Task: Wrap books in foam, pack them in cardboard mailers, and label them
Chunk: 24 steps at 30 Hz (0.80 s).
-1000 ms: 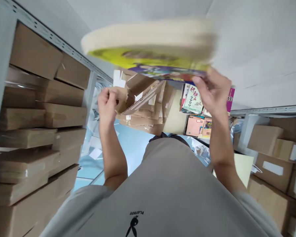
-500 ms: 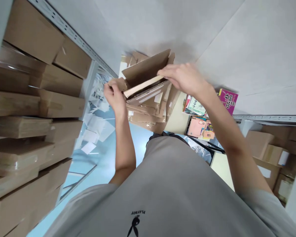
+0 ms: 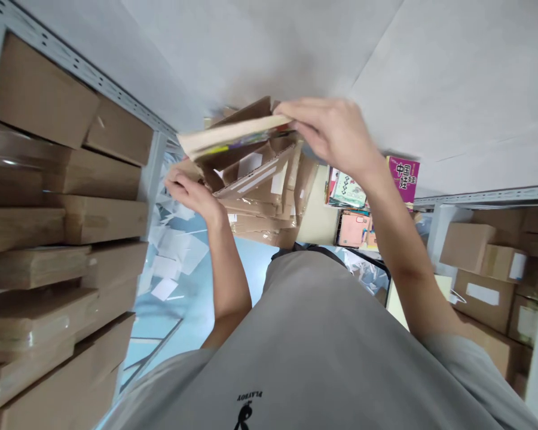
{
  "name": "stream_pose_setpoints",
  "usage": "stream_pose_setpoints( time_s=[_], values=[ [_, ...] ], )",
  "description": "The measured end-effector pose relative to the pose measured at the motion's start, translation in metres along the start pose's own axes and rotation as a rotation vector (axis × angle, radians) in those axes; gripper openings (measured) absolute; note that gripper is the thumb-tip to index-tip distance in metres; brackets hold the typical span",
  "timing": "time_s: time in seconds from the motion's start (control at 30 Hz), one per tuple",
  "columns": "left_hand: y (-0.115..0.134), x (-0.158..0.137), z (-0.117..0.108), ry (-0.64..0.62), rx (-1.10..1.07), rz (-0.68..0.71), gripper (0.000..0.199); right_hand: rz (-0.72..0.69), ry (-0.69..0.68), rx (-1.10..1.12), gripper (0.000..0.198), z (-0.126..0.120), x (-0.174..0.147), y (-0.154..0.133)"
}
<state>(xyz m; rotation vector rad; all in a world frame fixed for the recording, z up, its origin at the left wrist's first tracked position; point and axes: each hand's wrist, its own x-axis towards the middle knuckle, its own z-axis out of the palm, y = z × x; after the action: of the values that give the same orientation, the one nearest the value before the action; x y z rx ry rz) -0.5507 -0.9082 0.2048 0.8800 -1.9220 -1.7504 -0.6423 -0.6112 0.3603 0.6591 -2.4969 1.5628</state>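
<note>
A book (image 3: 235,132) with a cream page edge and a strip of colourful cover is held tilted above an open cardboard box (image 3: 255,182). My right hand (image 3: 334,128) pinches its right end, thumb below and fingers on top. At the box's left side, my left hand (image 3: 190,191) is closed on a cardboard flap (image 3: 186,169). Part of the box's inside shows below the book, with a whitish patch in it. The book's front is mostly hidden, and motion blurs it a little.
Flattened cardboard (image 3: 269,224) lies under the box. To the right are stacked books (image 3: 352,191) and a purple book (image 3: 403,179) by the wall. Shelves of cartons (image 3: 112,218) stand left, more cartons (image 3: 484,286) right. Loose papers (image 3: 170,266) litter the blue floor.
My right hand has raised the book up and left out of the box, and its colourful side now shows. My left hand has shifted left and down with the flap. The view has moved slightly.
</note>
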Motion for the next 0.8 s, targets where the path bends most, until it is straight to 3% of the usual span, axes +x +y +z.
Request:
stream_pose_setpoints(
  time_s=[0.07,0.1,0.17,0.23,0.3,0.4,0.43,0.47,0.63,0.73,0.8],
  values=[
    [0.009,-0.005,0.007,0.183,0.029,0.025,0.021,0.012,-0.160,-0.186,0.051,-0.038,-0.024,-0.026],
    [0.015,-0.009,0.011,0.298,0.065,0.061,0.026,0.052,-0.111,-0.191,0.060,-0.055,-0.039,-0.032],
    [0.028,-0.018,0.016,0.367,0.167,0.114,0.039,0.153,0.039,-0.088,0.068,-0.081,-0.076,-0.030],
    [0.041,-0.028,0.022,0.191,0.218,0.115,0.046,0.224,0.168,0.015,0.067,-0.098,-0.119,-0.019],
    [0.052,-0.037,0.030,-0.096,0.269,0.110,0.054,0.312,0.303,0.072,0.063,-0.108,-0.166,-0.008],
    [0.067,-0.050,0.043,-0.383,0.481,0.184,0.023,0.484,0.530,0.106,0.057,-0.115,-0.234,-0.003],
    [0.072,-0.054,0.045,-0.399,0.549,0.225,0.010,0.539,0.594,0.111,0.057,-0.117,-0.255,-0.005],
    [0.078,-0.058,0.046,-0.391,0.599,0.271,0.012,0.587,0.653,0.115,0.056,-0.117,-0.276,-0.007],
    [0.115,-0.075,0.040,-0.233,0.619,0.524,0.035,0.745,0.918,0.110,0.049,-0.116,-0.368,-0.015],
    [0.122,-0.081,0.048,-0.209,0.814,0.492,0.044,0.784,1.033,0.172,0.050,-0.118,-0.407,-0.018],
    [0.112,-0.089,0.066,-0.285,0.909,0.452,0.047,0.810,1.085,0.243,0.052,-0.122,-0.428,-0.019]
  ],
)
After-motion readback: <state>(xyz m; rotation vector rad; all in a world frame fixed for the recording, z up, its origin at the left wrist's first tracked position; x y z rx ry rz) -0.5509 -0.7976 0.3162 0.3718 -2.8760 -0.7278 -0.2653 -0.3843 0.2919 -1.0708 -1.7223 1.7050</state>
